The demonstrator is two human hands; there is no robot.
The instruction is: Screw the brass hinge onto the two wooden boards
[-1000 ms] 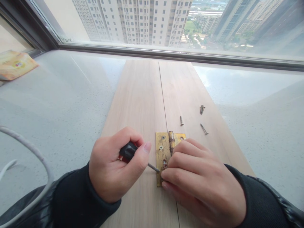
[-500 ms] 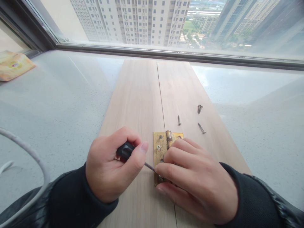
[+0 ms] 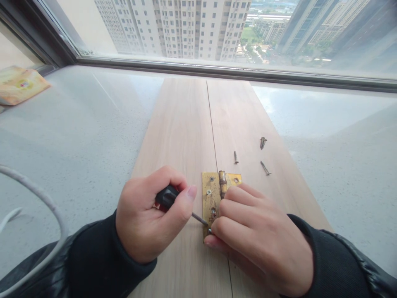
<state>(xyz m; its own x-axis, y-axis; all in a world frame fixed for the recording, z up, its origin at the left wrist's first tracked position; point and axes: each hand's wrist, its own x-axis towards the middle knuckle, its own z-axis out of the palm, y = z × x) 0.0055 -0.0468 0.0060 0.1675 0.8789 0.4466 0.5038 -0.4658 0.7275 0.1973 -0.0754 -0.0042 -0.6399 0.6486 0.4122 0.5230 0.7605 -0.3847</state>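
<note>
My left hand (image 3: pixel 153 215) is closed around the black handle of a screwdriver (image 3: pixel 167 196), its thin shaft slanting down to the right over the lower left of a brass hinge (image 3: pixel 206 203). My right hand (image 3: pixel 260 236) lies over the hinge's right leaf and lower part. Its thumb and index finger pinch a small screw (image 3: pixel 210 231) near the hinge's lower end, mostly hidden by the fingertips. The screwdriver tip is close beside those fingertips. Screw heads show in the left leaf, and the hinge straddles the seam between two wooden boards (image 3: pixel 176 124).
Several loose screws (image 3: pixel 266 168) lie on the right board beyond the hinge. A white cable (image 3: pixel 46 203) curves at the left. An orange packet (image 3: pixel 23 85) rests on the pale speckled sill (image 3: pixel 93 124) near the window frame (image 3: pixel 192 70).
The screwdriver tip and the right fingertips have parted slightly, and the small screw between finger and thumb now shows more clearly. The whole view has shifted a little.
</note>
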